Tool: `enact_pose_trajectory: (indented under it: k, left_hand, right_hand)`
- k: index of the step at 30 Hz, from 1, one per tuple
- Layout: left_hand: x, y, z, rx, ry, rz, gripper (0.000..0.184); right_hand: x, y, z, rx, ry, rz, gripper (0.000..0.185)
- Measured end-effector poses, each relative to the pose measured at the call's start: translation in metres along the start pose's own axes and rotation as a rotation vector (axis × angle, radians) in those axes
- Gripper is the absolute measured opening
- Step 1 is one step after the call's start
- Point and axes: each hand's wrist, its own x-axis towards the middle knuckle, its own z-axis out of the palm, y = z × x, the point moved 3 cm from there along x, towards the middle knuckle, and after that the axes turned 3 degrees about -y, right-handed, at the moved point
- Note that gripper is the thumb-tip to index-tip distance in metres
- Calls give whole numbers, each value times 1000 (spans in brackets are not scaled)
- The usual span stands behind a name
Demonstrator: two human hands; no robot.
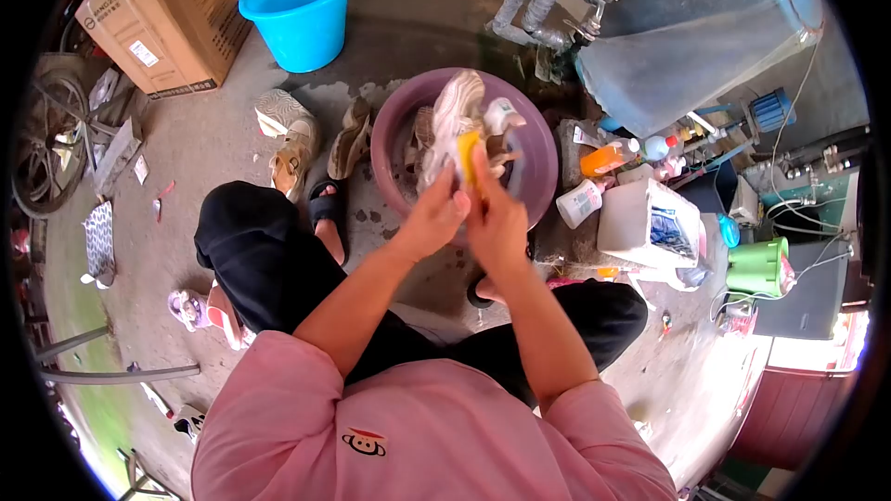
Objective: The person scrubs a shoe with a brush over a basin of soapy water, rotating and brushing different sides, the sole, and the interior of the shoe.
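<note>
Through the head view I record the left hand with fingers closed on the near end of a pale shoe. The right hand has its fingers clasped on a yellow object, type obscured by blur. I find the shoe over the purple basin; a blue bucket stands apart on the floor.

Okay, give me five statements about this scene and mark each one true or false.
1. The left hand and right hand are at a pale shoe over the purple basin. True.
2. The blue bucket stands near the cardboard box. True.
3. The blue bucket sits inside the purple basin. False: it stands apart on the floor.
4. A yellow object shows at the right hand. True.
5. The sleeves are black. False: they are pink.
</note>
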Motion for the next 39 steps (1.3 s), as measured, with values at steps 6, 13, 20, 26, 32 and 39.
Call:
enact_pose_trajectory:
  k: [6,13,20,26,32,39]
  left_hand:
    - [-9,-15,-2,269,17,142,77]
    - [-8,-17,-8,56,61,55,80]
    - [-13,-28,-23,-16,77,55,74]
    - [-13,-35,0,13,61,-128,90]
    - [-4,-16,-21,-106,130,-70,70]
    - [-1,-18,-10,-104,80,-11,79]
  right_hand:
    - [22,15,-7,55,112,181,41]
    - [6,4,-9,108,-14,196,42]
    - [-8,-3,-8,263,-25,272,41]
    - [12,13,-16,68,9,216,42]
    - [-14,-3,-3,141,-1,147,41]
    - [-1,6,-5,13,-42,188,42]
